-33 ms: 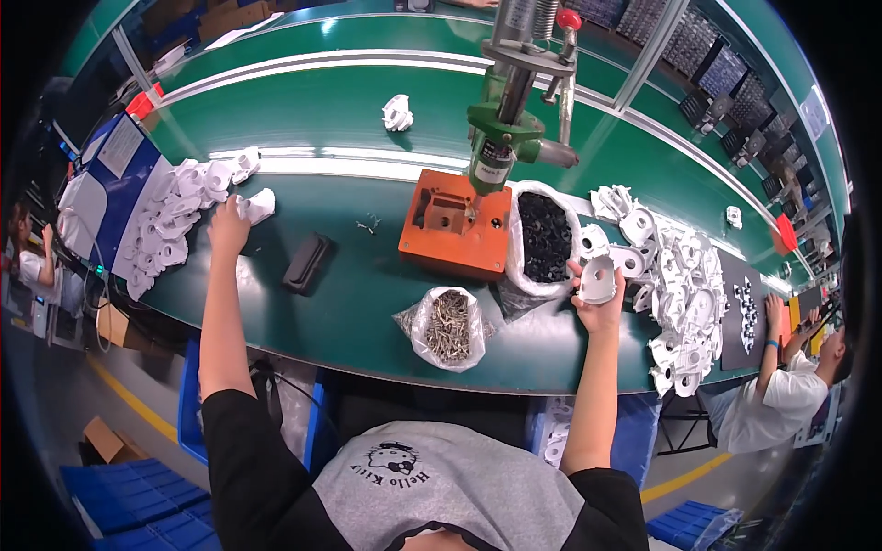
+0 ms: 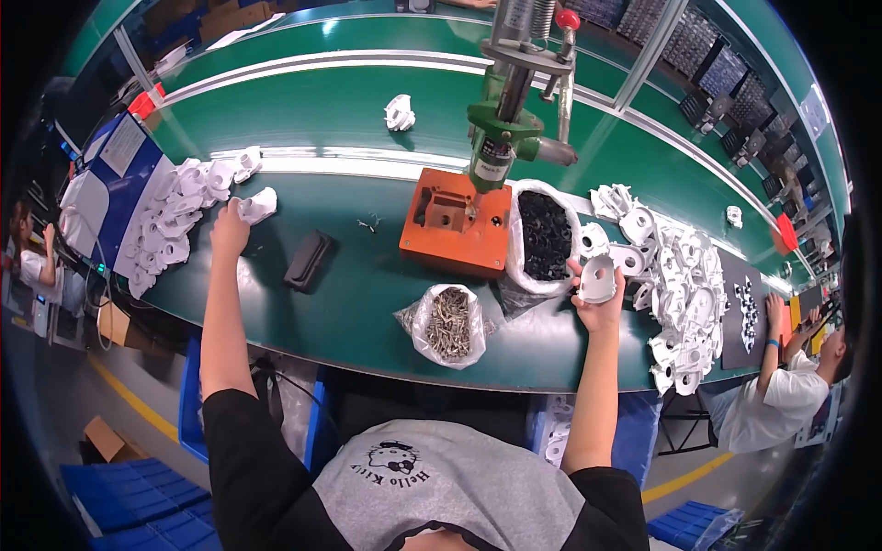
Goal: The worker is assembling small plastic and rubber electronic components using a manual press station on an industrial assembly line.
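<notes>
My left hand (image 2: 230,231) is closed at the edge of a white plastic housing (image 2: 261,205) on the left of the bench, beside a heap of similar housings (image 2: 170,220). Raised over the right side, my right hand (image 2: 602,310) grips another white housing (image 2: 598,281), its curved hollow side facing up. Between the hands stands an orange fixture block (image 2: 455,248) beneath a green hand press (image 2: 503,133). Near it are a bag of black parts (image 2: 546,234) and a bag of small metal pins or screws (image 2: 450,323). More white housings (image 2: 684,298) are piled at the right.
A dark oblong case (image 2: 309,261) lies left of the fixture. One white part (image 2: 399,113) rests on the green conveyor (image 2: 303,115) behind the bench. Blue bins (image 2: 190,395) stand below the front edge. A co-worker (image 2: 772,404) sits at the far right.
</notes>
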